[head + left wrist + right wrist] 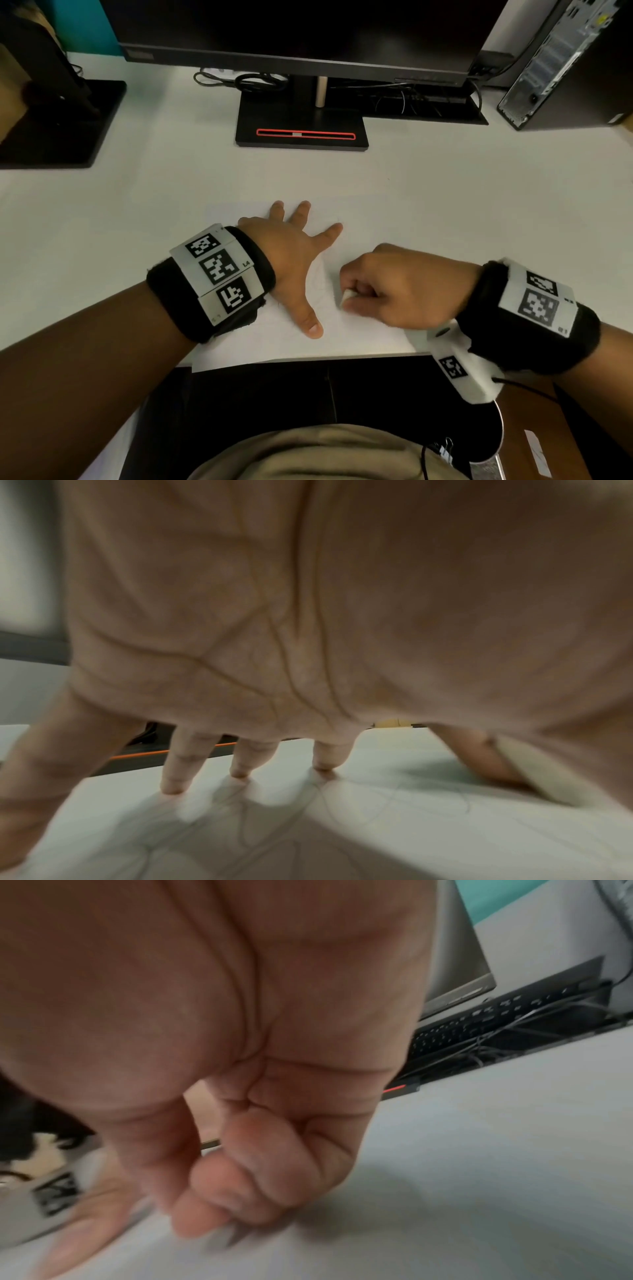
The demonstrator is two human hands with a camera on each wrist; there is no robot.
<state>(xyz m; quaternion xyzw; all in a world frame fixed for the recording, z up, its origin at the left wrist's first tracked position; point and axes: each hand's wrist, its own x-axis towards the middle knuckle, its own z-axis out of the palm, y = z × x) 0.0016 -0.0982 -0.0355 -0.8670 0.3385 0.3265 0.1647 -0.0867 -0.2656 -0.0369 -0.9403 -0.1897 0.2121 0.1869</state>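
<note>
head view: the left hand (291, 263) lies flat with fingers spread, pressing the sheet of paper (260, 349) to the table (137, 212); its grip is released. the right hand (400, 287) has its grip clenched on a small white eraser (347, 296), tip down on the sheet just beside the left thumb. the sheet's near corner hangs past the table edge, so a hard stroke toward the body could crumple or tear it there. the far side is open up to the monitor stand (301, 137).

left wrist view: the fingertips (173, 785) touch the sheet of paper (394, 837), which bears faint pencil lines. if they lift, the sheet would likely slide with the rubbing.

right wrist view: the fingertips (202, 1221) pinch low, and the eraser itself is blurred. so little of it shows that it may slip out, i judge. the keyboard (479, 1026) stands well apart.
</note>
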